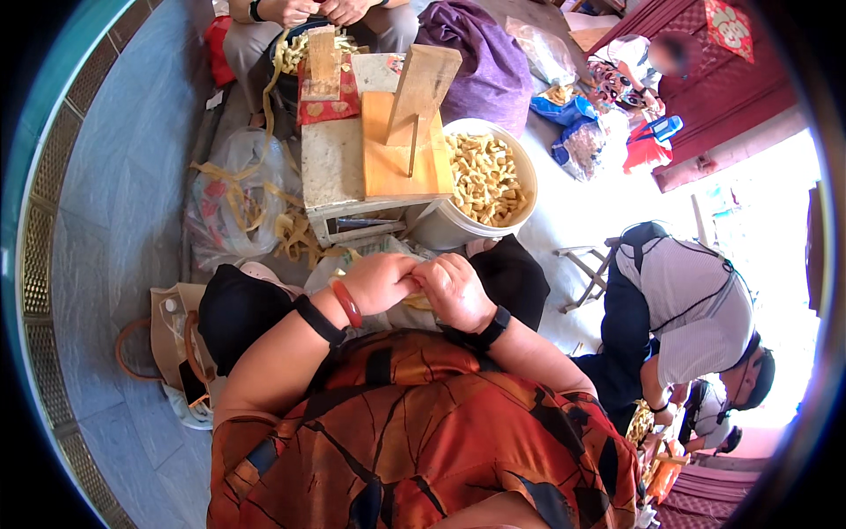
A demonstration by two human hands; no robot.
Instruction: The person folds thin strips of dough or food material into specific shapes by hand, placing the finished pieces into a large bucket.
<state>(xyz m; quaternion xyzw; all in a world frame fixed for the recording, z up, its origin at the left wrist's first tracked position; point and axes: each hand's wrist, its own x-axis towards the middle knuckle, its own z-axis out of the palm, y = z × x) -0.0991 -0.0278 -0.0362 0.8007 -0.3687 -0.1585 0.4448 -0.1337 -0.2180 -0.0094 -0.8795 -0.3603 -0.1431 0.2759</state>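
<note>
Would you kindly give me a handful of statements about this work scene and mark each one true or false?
1. The left hand and the right hand are pressed together over a small yellowish piece. True.
2. The white bucket is empty. False: it is heaped with pale yellow folded pieces.
3. The left wrist bears a red bangle. True.
4. The wooden jig lies on the floor. False: it sits on the low work stand.
5. Another person bends over work at the right. True.
</note>
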